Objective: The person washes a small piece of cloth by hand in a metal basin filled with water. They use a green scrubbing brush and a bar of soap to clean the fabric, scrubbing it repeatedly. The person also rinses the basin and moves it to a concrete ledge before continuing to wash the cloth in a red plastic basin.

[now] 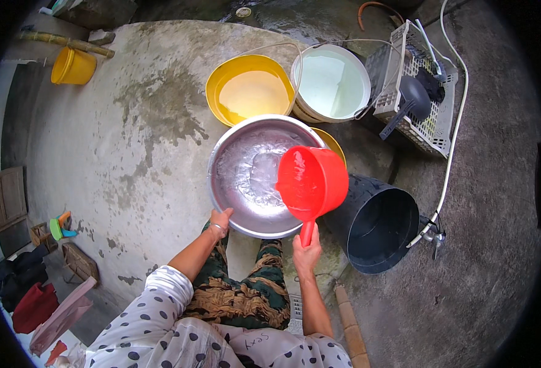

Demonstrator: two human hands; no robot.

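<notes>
My left hand (221, 221) is closed on the near left rim of a wide metal basin (221, 153), with the fingers partly hidden by the rim. Rippled, shiny water seems to cover the basin's bottom. My right hand (307, 250) grips the handle of a red plastic dipper (328, 181). The dipper is tipped to the left over the basin's right side, its mouth facing the basin. Behind the basin stand a yellow bucket (217, 80) and a white bucket (365, 86), both holding water. Part of another yellow container (335, 144) shows from under the basin.
A black bucket (359, 245) leans at the right, near a tap (436, 236) with a white hose (451, 153). A plastic crate (442, 135) holds a dark ladle-like scoop (414, 98). A bamboo pole (351, 325) lies near my right forearm. Far left is a small yellow bucket (74, 66).
</notes>
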